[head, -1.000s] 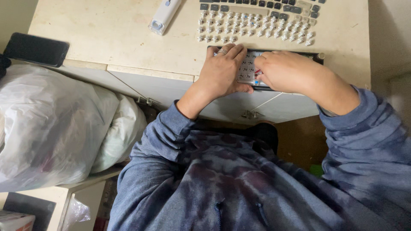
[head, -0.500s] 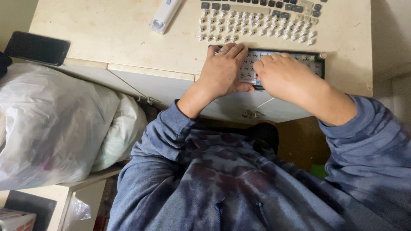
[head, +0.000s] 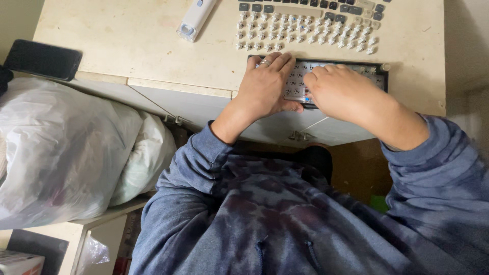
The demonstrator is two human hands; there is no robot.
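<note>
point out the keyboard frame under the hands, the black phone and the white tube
keyboard frame (head: 297, 87), head view, bare switch plate between the hands
black phone (head: 43, 59), head view, middle of its dark face
white tube (head: 195, 19), head view, middle of its body

Both hands (head: 305, 89) flat, palms down.

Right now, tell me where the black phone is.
In the head view the black phone lies at the far left edge of the cream desk, above the white plastic bag, well left of the left hand.
</note>
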